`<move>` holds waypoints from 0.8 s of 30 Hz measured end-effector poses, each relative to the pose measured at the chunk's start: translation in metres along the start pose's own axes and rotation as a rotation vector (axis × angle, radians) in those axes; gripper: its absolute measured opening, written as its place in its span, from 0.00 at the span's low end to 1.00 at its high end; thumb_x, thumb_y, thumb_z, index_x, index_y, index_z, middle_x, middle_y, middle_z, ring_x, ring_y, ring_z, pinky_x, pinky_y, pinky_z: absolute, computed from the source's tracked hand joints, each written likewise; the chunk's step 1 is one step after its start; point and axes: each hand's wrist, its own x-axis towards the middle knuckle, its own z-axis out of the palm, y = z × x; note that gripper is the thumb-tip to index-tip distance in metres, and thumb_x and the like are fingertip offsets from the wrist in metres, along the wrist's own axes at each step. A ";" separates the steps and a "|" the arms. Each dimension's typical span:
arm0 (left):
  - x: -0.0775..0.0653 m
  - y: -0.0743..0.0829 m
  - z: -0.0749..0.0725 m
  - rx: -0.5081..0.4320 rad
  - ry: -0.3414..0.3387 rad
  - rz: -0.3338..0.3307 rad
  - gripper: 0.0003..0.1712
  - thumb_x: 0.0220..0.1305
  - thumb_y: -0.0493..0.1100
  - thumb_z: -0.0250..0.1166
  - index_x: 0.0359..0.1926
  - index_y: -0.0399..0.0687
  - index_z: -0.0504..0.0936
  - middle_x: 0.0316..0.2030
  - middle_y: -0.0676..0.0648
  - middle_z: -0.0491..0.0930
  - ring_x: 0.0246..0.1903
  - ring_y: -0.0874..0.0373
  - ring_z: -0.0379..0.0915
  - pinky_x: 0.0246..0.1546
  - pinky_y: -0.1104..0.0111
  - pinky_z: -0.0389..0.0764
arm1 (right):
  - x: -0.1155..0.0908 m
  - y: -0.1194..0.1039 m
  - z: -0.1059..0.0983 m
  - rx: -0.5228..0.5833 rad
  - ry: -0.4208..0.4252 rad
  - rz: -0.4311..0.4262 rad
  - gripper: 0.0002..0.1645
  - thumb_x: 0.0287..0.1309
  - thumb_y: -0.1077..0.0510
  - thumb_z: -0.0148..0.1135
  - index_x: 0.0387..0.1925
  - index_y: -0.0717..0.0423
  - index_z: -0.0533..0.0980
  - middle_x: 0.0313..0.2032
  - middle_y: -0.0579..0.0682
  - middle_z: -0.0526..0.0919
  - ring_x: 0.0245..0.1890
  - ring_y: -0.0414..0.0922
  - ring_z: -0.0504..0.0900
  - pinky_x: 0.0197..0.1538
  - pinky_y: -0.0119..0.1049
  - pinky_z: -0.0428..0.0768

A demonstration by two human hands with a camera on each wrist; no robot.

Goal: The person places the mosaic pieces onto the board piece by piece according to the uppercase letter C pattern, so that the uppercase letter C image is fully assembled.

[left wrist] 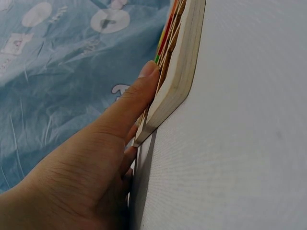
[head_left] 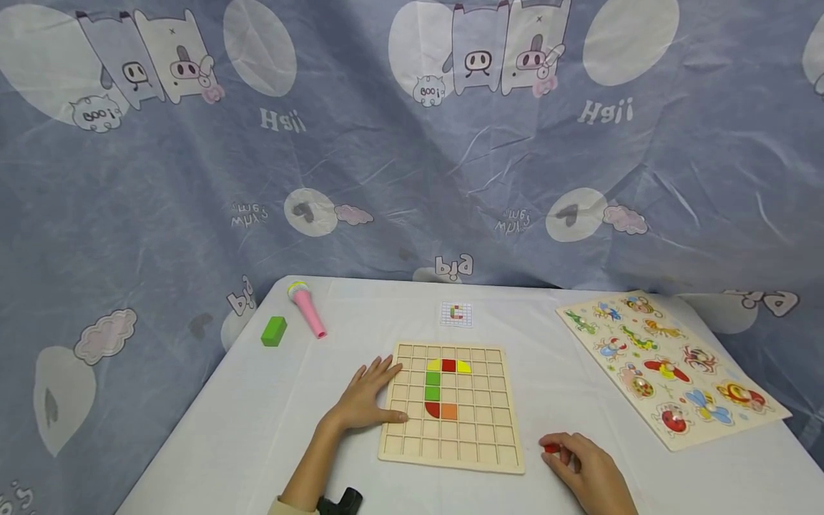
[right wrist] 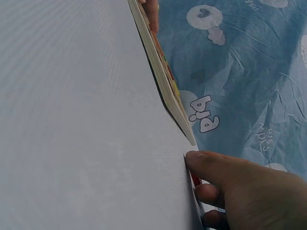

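A wooden grid board [head_left: 450,450] lies flat on the table, with red, yellow, green and orange tiles [head_left: 432,393] set in a C-like shape in its cells. My left hand [head_left: 363,400] rests at the board's left edge, fingers spread and fairly straight. In the left wrist view its thumb [left wrist: 144,79] lies on the board's edge. To the right of the board, low over the table, my right hand [head_left: 589,468] pinches a small red tile [head_left: 551,448] between thumb and fingers. The right wrist view shows only a sliver of that red tile [right wrist: 195,179]; its full shape is hidden.
Behind the board lies a small pattern card [head_left: 456,315] with a similar coloured figure. A pink toy microphone [head_left: 309,309] and a green block [head_left: 274,331] are at the back left. At the right is a wooden insect puzzle [head_left: 669,368]. A patterned curtain [head_left: 412,179] hangs behind the table.
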 end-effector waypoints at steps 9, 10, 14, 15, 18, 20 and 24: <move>0.000 0.000 0.000 0.005 0.000 -0.002 0.57 0.41 0.75 0.63 0.69 0.53 0.58 0.70 0.47 0.49 0.69 0.48 0.37 0.66 0.51 0.39 | 0.001 0.000 0.001 -0.013 0.000 0.038 0.08 0.50 0.55 0.68 0.35 0.46 0.80 0.20 0.39 0.68 0.19 0.34 0.64 0.22 0.28 0.65; 0.000 0.000 0.000 0.006 0.001 -0.002 0.57 0.41 0.74 0.63 0.69 0.53 0.58 0.70 0.47 0.49 0.69 0.48 0.38 0.66 0.51 0.39 | 0.001 0.001 0.001 -0.016 0.010 0.036 0.09 0.50 0.55 0.68 0.36 0.47 0.80 0.20 0.39 0.68 0.19 0.34 0.64 0.22 0.28 0.64; 0.000 -0.001 0.001 0.006 0.004 0.001 0.57 0.41 0.74 0.63 0.69 0.53 0.58 0.70 0.47 0.49 0.69 0.48 0.38 0.66 0.50 0.39 | 0.001 0.003 0.000 -0.019 0.045 0.037 0.13 0.48 0.56 0.69 0.38 0.50 0.79 0.20 0.39 0.67 0.17 0.34 0.63 0.20 0.28 0.62; 0.000 -0.001 0.002 0.005 0.003 0.001 0.57 0.41 0.74 0.63 0.69 0.53 0.58 0.70 0.47 0.49 0.69 0.48 0.38 0.66 0.50 0.39 | 0.000 0.003 0.000 -0.022 0.049 0.040 0.14 0.48 0.56 0.69 0.39 0.51 0.79 0.20 0.39 0.67 0.17 0.34 0.62 0.19 0.28 0.62; 0.000 -0.001 0.002 0.005 0.001 0.002 0.57 0.41 0.74 0.63 0.69 0.53 0.59 0.70 0.47 0.49 0.69 0.48 0.38 0.66 0.50 0.40 | 0.000 0.005 -0.002 -0.032 0.053 0.054 0.16 0.47 0.56 0.69 0.41 0.51 0.79 0.20 0.39 0.67 0.16 0.35 0.62 0.18 0.29 0.62; -0.001 -0.001 0.002 0.002 0.001 0.002 0.57 0.41 0.74 0.63 0.69 0.53 0.59 0.70 0.47 0.49 0.69 0.48 0.38 0.66 0.50 0.40 | 0.000 0.006 -0.003 -0.041 0.055 0.072 0.18 0.47 0.56 0.69 0.43 0.51 0.78 0.20 0.40 0.68 0.16 0.36 0.63 0.18 0.29 0.61; -0.001 0.000 0.001 0.004 0.001 -0.002 0.57 0.41 0.74 0.63 0.69 0.53 0.58 0.70 0.47 0.49 0.69 0.49 0.38 0.66 0.51 0.39 | 0.002 0.009 -0.005 -0.058 0.058 0.120 0.20 0.47 0.56 0.69 0.45 0.54 0.78 0.20 0.42 0.68 0.16 0.38 0.63 0.18 0.30 0.61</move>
